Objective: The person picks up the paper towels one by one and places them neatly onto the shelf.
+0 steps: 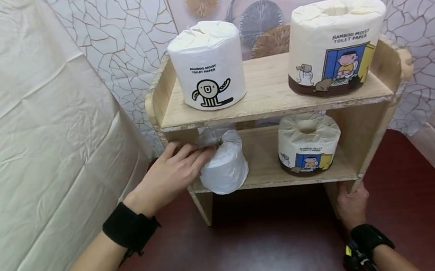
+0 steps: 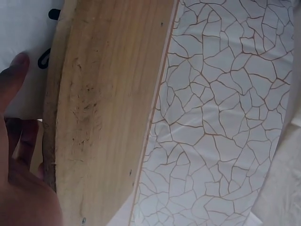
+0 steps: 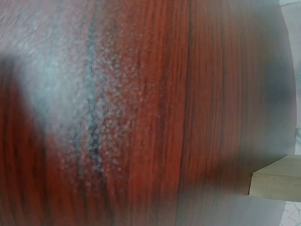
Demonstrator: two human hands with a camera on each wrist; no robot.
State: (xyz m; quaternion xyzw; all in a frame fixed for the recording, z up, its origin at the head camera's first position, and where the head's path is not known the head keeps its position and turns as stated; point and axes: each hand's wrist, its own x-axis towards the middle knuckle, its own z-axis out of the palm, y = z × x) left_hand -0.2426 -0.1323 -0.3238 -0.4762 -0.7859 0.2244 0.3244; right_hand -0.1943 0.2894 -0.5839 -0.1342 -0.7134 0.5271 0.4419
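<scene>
A two-tier wooden shelf (image 1: 266,81) stands with toilet rolls on both boards. On the lower board at the left, my left hand (image 1: 177,168) holds a white-wrapped toilet roll (image 1: 225,172), fingers over its top; the roll leans past the board's front edge. The left wrist view has the thumb on the white wrapper (image 2: 30,96), close beside the shelf's side panel (image 2: 108,94). Down at the shelf's right leg, my right hand (image 1: 353,204) grips the wood, its fingers partly hidden. The right wrist view does not include that hand.
Above stand a white toilet roll (image 1: 210,67) at left and a larger cream, picture-printed roll (image 1: 336,46) at right. Another printed roll (image 1: 309,144) sits on the lower board's right. The dark red table (image 1: 238,256) lies beneath; a cream cloth (image 1: 15,116) hangs at left.
</scene>
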